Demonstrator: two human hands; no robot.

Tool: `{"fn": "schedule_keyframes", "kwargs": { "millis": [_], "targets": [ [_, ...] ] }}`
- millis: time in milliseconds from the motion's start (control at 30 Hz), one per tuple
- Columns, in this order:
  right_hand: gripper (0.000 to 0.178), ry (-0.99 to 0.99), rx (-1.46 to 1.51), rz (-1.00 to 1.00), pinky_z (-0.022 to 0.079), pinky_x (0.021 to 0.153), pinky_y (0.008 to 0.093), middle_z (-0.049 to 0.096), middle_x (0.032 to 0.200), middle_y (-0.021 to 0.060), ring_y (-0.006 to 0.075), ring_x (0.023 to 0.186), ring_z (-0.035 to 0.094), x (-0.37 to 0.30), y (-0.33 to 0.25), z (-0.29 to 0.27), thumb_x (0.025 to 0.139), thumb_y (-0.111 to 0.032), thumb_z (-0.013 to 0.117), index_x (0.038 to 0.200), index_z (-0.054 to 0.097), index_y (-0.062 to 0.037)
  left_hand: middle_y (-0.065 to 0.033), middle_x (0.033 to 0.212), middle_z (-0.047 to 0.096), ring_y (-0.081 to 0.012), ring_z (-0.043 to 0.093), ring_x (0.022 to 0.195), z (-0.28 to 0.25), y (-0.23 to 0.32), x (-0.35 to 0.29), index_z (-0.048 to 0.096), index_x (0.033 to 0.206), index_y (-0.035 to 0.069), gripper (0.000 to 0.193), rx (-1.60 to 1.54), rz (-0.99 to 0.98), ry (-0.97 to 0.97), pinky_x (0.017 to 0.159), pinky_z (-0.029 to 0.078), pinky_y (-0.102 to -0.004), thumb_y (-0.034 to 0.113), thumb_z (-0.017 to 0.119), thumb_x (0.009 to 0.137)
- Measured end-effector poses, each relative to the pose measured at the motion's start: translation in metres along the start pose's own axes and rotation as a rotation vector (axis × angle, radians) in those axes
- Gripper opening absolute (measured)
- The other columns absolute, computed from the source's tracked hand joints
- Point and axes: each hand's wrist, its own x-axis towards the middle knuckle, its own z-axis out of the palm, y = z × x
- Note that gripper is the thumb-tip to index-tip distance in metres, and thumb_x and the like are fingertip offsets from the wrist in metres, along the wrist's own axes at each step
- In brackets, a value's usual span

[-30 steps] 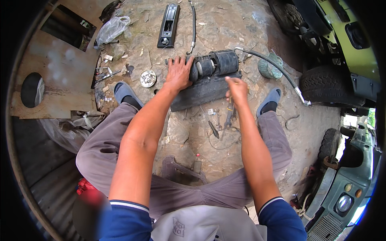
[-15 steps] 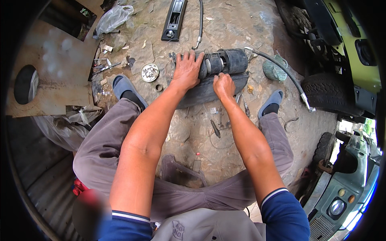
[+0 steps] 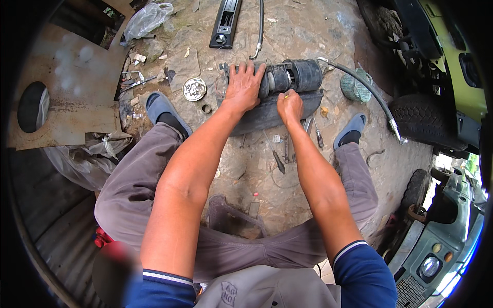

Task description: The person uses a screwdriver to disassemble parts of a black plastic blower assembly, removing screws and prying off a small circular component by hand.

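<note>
Rough ground (image 3: 233, 165) around edges of housing (image 3: 267, 110)

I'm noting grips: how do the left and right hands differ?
The left hand lies spread on the black unit; the right hand is curled. The left hand shows nothing held, while the right hand grips a yellow item, mostly hidden. Both are bare.

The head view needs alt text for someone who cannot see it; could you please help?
A person's left hand spreads over a black unit on stony ground, while at its near side the right hand holds a yellow-tipped thing. Tools, hoses and a tin lie nearby, vehicles at right.
</note>
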Motion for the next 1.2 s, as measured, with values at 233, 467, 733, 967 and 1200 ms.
{"fn": "schedule_keyframes", "kwargs": {
  "millis": [233, 467, 733, 967, 1200],
  "targets": [
    [0.026, 0.003, 0.043, 0.050, 0.053, 0.088, 0.0537, 0.072, 0.107, 0.0248, 0.0451, 0.101, 0.069, -0.009, -0.007, -0.001, 0.093, -0.027, 0.069, 0.097, 0.071, -0.0010, -0.0224, 0.148, 0.050, -0.0380, 0.046, 0.138, -0.001, -0.001, -0.001, 0.043, 0.154, 0.011, 0.097, 0.022, -0.010, -0.014, 0.118, 0.030, -0.0584, 0.021, 0.087, 0.068],
    [0.027, 0.038, -0.096, -0.001, 0.054, 0.089, 0.0543, 0.073, 0.107, 0.0241, 0.0455, 0.100, 0.069, -0.004, -0.008, 0.005, 0.094, -0.027, 0.068, 0.103, 0.071, -0.0014, -0.0227, 0.149, 0.050, -0.0382, 0.046, 0.139, -0.002, 0.000, 0.002, 0.042, 0.154, 0.012, 0.098, 0.009, 0.001, -0.019, 0.117, 0.030, -0.0582, 0.022, 0.087, 0.068],
    [0.028, -0.059, -0.052, 0.012, 0.052, 0.091, 0.0560, 0.071, 0.112, 0.0248, 0.0471, 0.104, 0.068, -0.008, -0.010, -0.008, 0.094, -0.026, 0.065, 0.103, 0.069, -0.0001, -0.0218, 0.149, 0.050, -0.0377, 0.045, 0.139, -0.001, -0.002, 0.001, 0.041, 0.156, 0.012, 0.101, 0.034, -0.016, -0.028, 0.118, 0.030, -0.0584, 0.025, 0.088, 0.067],
    [0.028, 0.014, 0.008, 0.052, 0.052, 0.091, 0.0556, 0.071, 0.108, 0.0251, 0.0471, 0.105, 0.067, -0.015, -0.017, -0.003, 0.095, -0.027, 0.065, 0.103, 0.069, -0.0013, -0.0183, 0.144, 0.052, -0.0367, 0.046, 0.138, -0.001, -0.001, 0.002, 0.038, 0.158, 0.014, 0.110, 0.078, -0.002, -0.032, 0.116, 0.032, -0.0586, 0.034, 0.093, 0.064],
    [0.029, -0.014, -0.049, 0.033, 0.053, 0.091, 0.0550, 0.072, 0.106, 0.0247, 0.0464, 0.105, 0.068, -0.012, -0.016, -0.006, 0.094, -0.026, 0.067, 0.102, 0.068, 0.0014, -0.0197, 0.146, 0.051, -0.0370, 0.046, 0.138, -0.001, -0.001, 0.001, 0.039, 0.157, 0.013, 0.109, 0.055, -0.004, -0.025, 0.116, 0.032, -0.0576, 0.031, 0.092, 0.063]
  ]
}}
